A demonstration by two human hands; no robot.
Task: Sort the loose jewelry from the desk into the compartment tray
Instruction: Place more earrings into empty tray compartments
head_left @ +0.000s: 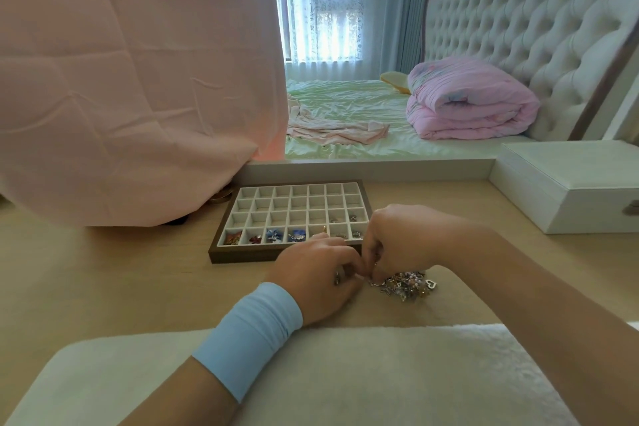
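From my head view, I look down at a pale wooden surface [103,273] with my compartment tray [292,216] set in the middle of it. The tray has a dark brown frame and white cells; most cells are bare, while the row nearest me holds small pieces in red, blue and metal tones, and two cells in the row behind it, toward the tray's right end, hold small metal bits.

Just in front of the tray's near right corner lies the loose jewelry [406,285], a tangled heap of beads, chains and a heart-shaped charm. My left hand [320,282], with a light blue wristband [249,334], and my right hand [401,239] meet at the heap's left edge. The fingertips of both are pinched narrow around a small metal piece between them; I cannot tell exactly what it is.

Left of the tray, a pink cloth [131,86] drapes over something tall. Right of the tray sits a white box [567,183] with a metal clasp. Behind the tray, past a low white ledge, is a bed [349,104] with a green sheet, a folded pink quilt [470,100], a tufted headboard and a curtained window. In front of the tray, under my forearms, lies a white fluffy pad [345,373].
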